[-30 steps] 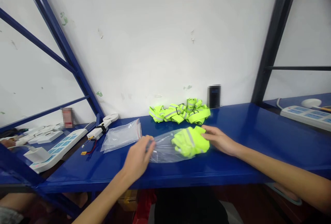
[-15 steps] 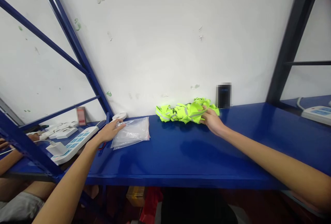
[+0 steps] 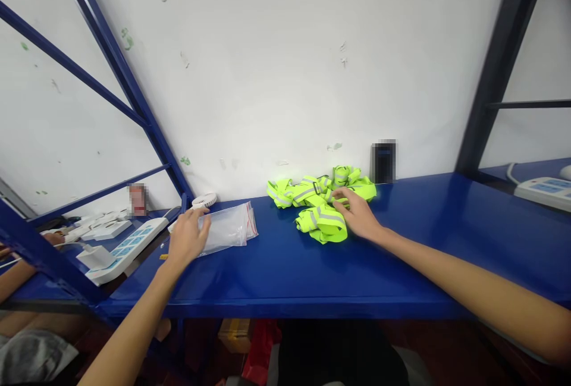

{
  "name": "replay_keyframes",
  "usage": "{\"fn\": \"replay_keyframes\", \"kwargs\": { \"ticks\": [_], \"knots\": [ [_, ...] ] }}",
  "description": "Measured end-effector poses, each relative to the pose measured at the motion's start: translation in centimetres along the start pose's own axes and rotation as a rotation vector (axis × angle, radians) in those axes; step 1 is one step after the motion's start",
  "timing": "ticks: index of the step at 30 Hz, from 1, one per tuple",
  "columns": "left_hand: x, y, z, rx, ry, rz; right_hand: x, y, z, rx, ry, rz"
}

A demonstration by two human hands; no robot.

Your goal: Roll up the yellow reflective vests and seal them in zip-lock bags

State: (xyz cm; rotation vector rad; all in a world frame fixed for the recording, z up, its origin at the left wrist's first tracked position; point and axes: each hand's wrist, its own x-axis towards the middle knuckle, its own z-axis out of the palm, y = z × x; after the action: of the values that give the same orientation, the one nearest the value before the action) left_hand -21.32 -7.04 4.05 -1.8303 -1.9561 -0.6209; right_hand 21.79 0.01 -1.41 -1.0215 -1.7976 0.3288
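My left hand (image 3: 190,235) is over the left end of a small stack of clear zip bags (image 3: 225,230), thumb and fingers apart. The bags lie slightly fanned, their red-striped edges to the right. My right hand (image 3: 360,215) is beside a neon-yellow bundle of reflective strap (image 3: 322,223), its fingers loosely curled and parted above the bundle's right edge. Behind it, more neon-yellow reflective straps (image 3: 307,191) with grey stripes and a dark buckle lie heaped near the wall.
A dark, blurred upright object (image 3: 384,163) stands against the wall. A white fan (image 3: 204,200) is behind my left hand. Left, beyond the blue frame post (image 3: 151,118), are a power strip (image 3: 129,249) and another person's arm (image 3: 20,276). Another power strip (image 3: 546,191) lies right.
One neon-yellow bundle has come away from the heap toward the front edge, and my right hand has moved slightly left. My left hand's fingers have curled, and the bags have shifted and fanned slightly.
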Motion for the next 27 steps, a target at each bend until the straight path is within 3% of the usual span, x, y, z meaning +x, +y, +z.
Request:
{"fn": "replay_keyframes", "kwargs": {
  "ticks": [4,9,12,17,23,27],
  "knots": [
    [-1.3,0.5,2.8,-0.016,-0.152,0.107,-0.6,-0.7,-0.4,-0.014,-0.024,-0.133],
    [-1.5,0.7,6.0,0.06,-0.357,0.053,-1.1,-0.5,0.0,-0.041,-0.154,-0.17],
    [-0.6,1.1,6.3,0.076,-0.529,-0.011,-1.4,-0.1,0.3,-0.061,-0.26,-0.154],
    [3.0,2.3,5.1,0.091,-0.716,-0.059,-1.9,-0.5,0.5,-0.07,-0.457,-0.212],
    [4.8,3.8,4.5,0.152,-0.685,-0.072,-1.8,-0.4,1.1,-0.09,-0.483,-0.215],
    [4.3,3.7,4.2,0.089,-0.495,-0.1,-1.3,0.5,1.4,-0.081,-0.514,-0.209]
  ]
}}
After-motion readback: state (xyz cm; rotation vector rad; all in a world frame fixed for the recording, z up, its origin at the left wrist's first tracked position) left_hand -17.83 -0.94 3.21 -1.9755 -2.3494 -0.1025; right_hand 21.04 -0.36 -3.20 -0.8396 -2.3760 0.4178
